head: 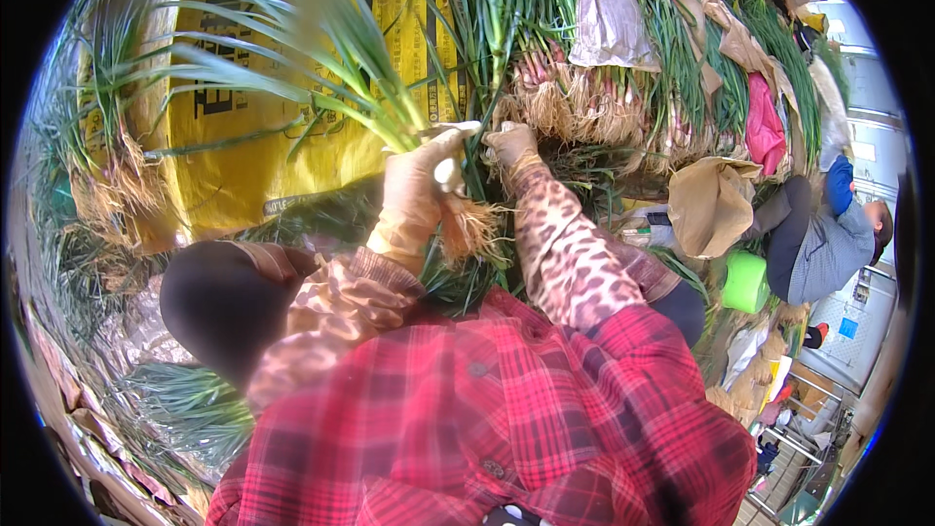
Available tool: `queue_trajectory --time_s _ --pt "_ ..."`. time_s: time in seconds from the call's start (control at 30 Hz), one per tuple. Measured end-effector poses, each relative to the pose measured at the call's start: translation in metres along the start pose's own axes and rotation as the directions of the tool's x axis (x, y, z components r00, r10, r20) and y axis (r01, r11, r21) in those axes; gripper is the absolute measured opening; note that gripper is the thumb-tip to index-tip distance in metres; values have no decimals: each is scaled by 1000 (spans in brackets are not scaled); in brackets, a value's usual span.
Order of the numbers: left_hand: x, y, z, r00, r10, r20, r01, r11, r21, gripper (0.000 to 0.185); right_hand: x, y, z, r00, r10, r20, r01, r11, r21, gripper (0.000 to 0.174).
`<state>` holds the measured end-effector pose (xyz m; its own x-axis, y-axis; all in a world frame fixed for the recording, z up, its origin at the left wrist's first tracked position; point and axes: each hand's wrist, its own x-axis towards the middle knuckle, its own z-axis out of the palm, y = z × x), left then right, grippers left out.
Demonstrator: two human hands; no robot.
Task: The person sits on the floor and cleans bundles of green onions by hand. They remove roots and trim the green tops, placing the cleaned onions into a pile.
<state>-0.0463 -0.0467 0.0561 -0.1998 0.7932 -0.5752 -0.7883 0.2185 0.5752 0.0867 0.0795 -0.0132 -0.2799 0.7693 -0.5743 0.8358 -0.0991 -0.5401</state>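
Observation:
My left hand [416,179], in a pale glove, grips a small bunch of green garlic [400,113]. Its long leaves fan up and to the left, white bulbs show beside the palm, and the tan roots [467,226] hang below. Just to the right is my right hand [513,146], also gloved, with its fingers drawn together. It is close beside green stalks [498,77] and brownish plant scraps; whether it pinches any of them cannot be made out. Beyond my left hand lies a yellow printed sack [241,161] that bears writing.
Rows of rooted green garlic [577,98] lie at the upper right, partly under sacking [610,14]. More plants with roots [124,175] rest at the left. A brown paper-like bag [712,208], a green bucket [745,281] and a seated person [825,248] are on the right.

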Motion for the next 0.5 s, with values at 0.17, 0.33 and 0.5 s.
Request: queue_trajectory --time_s 0.17,0.33,0.5 --pt "-5 7 -2 988 114 102 -85 964 -250 20 -28 -12 -49 689 -437 -577 652 721 233 11" --pt "-9 2 3 983 180 -31 -180 984 6 21 -36 2 -73 926 -178 -332 48 930 -364 30" --pt "4 -11 -9 994 78 78 -74 996 -43 30 -86 -5 -8 436 -846 -308 465 505 -728 11"
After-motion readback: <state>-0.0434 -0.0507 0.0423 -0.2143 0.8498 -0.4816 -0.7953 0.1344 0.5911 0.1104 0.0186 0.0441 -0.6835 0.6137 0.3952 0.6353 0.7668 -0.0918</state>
